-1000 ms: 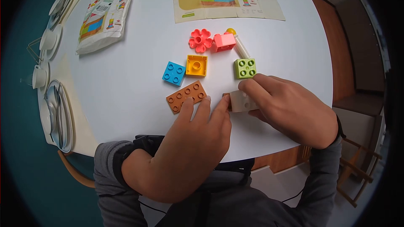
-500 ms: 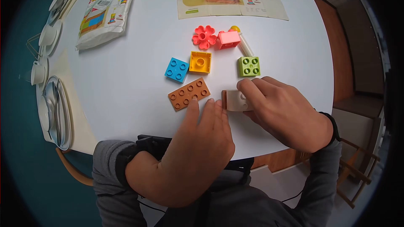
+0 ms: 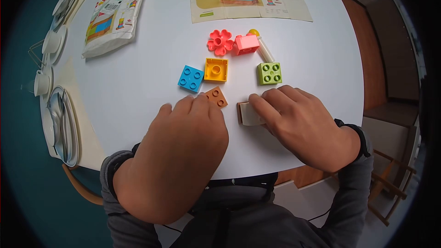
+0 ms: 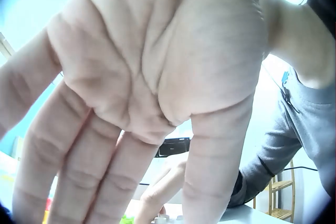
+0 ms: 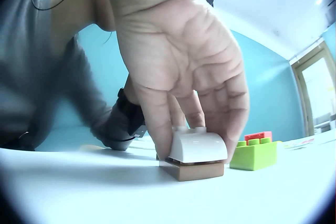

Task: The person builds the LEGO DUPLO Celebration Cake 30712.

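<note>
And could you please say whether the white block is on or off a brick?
On: the right wrist view shows the white block sitting atop a brown brick.

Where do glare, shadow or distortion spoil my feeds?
Head: fisheye bows the edge of the table and blackens the corners; the blue brick looks crisp. Left wrist: the left hand fills much of the frame, background partly blown out. Right wrist: soft shadow at picture left, white brick clearly outlined.

White table (image 3: 138,96): toy bricks (image 3: 191,79), flower (image 3: 220,42) (pink), printed sheet (image 3: 250,0), packet (image 3: 115,18).
</note>
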A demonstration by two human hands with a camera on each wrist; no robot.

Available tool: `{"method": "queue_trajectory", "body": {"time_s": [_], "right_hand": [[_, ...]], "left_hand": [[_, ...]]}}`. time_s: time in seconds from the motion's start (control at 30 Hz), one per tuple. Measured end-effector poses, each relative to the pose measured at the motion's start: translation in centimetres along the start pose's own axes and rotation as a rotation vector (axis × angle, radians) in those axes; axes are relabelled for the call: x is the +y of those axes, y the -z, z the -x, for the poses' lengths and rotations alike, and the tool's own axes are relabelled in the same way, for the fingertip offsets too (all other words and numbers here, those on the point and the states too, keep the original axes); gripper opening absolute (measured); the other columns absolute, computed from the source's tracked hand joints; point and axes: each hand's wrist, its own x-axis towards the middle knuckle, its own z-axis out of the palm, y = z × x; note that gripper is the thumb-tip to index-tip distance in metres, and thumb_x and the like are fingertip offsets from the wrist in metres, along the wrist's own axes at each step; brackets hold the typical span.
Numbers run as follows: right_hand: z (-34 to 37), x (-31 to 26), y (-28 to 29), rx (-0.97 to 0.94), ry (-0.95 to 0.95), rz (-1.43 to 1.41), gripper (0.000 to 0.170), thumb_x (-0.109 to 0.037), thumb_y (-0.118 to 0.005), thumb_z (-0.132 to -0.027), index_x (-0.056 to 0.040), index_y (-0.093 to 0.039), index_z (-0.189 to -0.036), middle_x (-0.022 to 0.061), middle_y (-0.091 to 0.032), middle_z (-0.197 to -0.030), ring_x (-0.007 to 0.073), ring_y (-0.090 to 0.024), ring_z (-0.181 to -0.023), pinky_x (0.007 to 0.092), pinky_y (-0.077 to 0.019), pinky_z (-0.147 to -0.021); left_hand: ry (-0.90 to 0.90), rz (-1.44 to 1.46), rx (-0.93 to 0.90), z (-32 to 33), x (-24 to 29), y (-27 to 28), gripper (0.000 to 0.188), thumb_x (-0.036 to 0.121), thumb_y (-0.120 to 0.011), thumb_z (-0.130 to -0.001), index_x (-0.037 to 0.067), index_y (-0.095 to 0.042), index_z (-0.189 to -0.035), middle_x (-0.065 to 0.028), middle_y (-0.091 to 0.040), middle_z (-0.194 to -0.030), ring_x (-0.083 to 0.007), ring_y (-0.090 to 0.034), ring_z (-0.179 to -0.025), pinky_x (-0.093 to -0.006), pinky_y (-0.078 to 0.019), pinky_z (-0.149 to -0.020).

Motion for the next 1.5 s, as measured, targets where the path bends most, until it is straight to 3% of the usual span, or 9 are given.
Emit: {"method": "queue_trajectory", "body": {"time_s": [0.03,0.13,0.57,0.83,0.9,0.93,1.0,1.1,1.5], "right_hand": [[0.0,0.0,-0.1,0.0,0.0,0.0,0.018,-0.007,-0.063,-0.074,-0.0021,-0.054,-0.089,0.0077,-0.057,-0.076,0.0202,-0.061,-0.074,0.0307,-0.0521,-0.067],[0.1,-0.1,-0.1,-0.026,0.003,-0.005,0.019,-0.006,-0.063,-0.074,-0.0015,-0.054,-0.089,0.0075,-0.057,-0.075,0.02,-0.061,-0.073,0.0304,-0.0507,-0.065],[0.0,-0.5,0.1,-0.063,0.068,0.003,0.022,-0.006,-0.063,-0.072,0.0006,-0.055,-0.092,0.0086,-0.057,-0.077,0.0201,-0.059,-0.072,0.0301,-0.0487,-0.064],[0.2,-0.4,1.2,-0.044,0.083,-0.042,0.024,-0.006,-0.063,-0.072,0.0009,-0.054,-0.093,0.0086,-0.056,-0.078,0.0203,-0.058,-0.072,0.031,-0.0501,-0.065],[0.5,-0.5,3.0,-0.173,-0.034,-0.079,0.044,-0.008,-0.073,-0.07,-0.001,-0.055,-0.109,0.0102,-0.059,-0.093,0.0244,-0.06,-0.079,0.0357,-0.0523,-0.07],[0.8,-0.7,3.5,-0.172,-0.033,-0.079,0.044,-0.008,-0.073,-0.07,-0.001,-0.055,-0.109,0.0102,-0.059,-0.093,0.0244,-0.06,-0.079,0.0357,-0.0523,-0.07],[1.3,-0.8,4.3,-0.201,-0.089,0.039,0.022,-0.004,-0.064,-0.071,0.0006,-0.053,-0.09,0.0088,-0.054,-0.076,0.0206,-0.059,-0.072,0.0316,-0.0505,-0.064],[1.7,0.1,4.8,-0.361,-0.13,0.129,0.022,-0.002,-0.064,-0.071,0.0004,-0.053,-0.09,0.009,-0.053,-0.075,0.021,-0.06,-0.072,0.0318,-0.0503,-0.064],[1.1,1.6,4.1,-0.441,-0.259,0.109,0.017,-0.001,-0.063,-0.078,0.0011,-0.05,-0.088,0.0129,-0.057,-0.075,0.0239,-0.062,-0.066,0.0331,-0.0507,-0.059]], "left_hand": [[-0.001,-0.026,0.071,0.0,-0.1,-0.5,0.01,0.005,-0.067,-0.071,0.002,-0.06,-0.077,-0.0057,-0.057,-0.075,-0.0148,-0.059,-0.077,-0.0268,-0.0477,-0.062],[0.031,-0.054,0.114,-0.7,-0.4,-1.7,0.012,0.004,-0.069,-0.068,0.004,-0.059,-0.074,-0.005,-0.054,-0.071,-0.0135,-0.058,-0.073,-0.0257,-0.0457,-0.054],[-0.012,0.006,0.04,-0.8,-0.4,-1.7,0.011,0.004,-0.07,-0.07,0.007,-0.06,-0.068,-0.0045,-0.053,-0.074,-0.0144,-0.058,-0.074,-0.0261,-0.0449,-0.054],[0.022,-0.034,0.011,-1.4,-0.4,-1.5,0.025,0.005,-0.073,-0.067,0.005,-0.054,-0.084,-0.0037,-0.054,-0.076,-0.0118,-0.06,-0.065,-0.0247,-0.0459,-0.053],[0.039,-0.049,0.042,-1.8,-0.4,-1.8,0.027,0.004,-0.074,-0.067,0.005,-0.054,-0.085,-0.0042,-0.054,-0.078,-0.012,-0.06,-0.067,-0.0248,-0.0471,-0.054],[0.052,-0.066,0.072,-2.0,-0.4,-2.0,0.029,0.004,-0.074,-0.066,0.006,-0.053,-0.086,-0.0047,-0.054,-0.08,-0.0122,-0.061,-0.069,-0.0248,-0.0483,-0.055],[0.065,-0.107,0.078,-2.7,-0.5,-2.4,0.03,0.003,-0.075,-0.065,0.006,-0.053,-0.086,-0.0049,-0.054,-0.081,-0.0121,-0.061,-0.07,-0.0243,-0.049,-0.055],[0.071,-0.166,0.088,-3.1,-0.6,-2.4,0.031,0.003,-0.076,-0.064,0.006,-0.053,-0.085,-0.005,-0.054,-0.081,-0.012,-0.061,-0.072,-0.0235,-0.0494,-0.055],[-0.009,-0.109,0.178,-2.2,-0.6,-2.0,0.028,0.003,-0.072,-0.067,0.008,-0.049,-0.081,-0.0043,-0.052,-0.078,-0.0128,-0.059,-0.071,-0.0244,-0.0482,-0.054]]}}
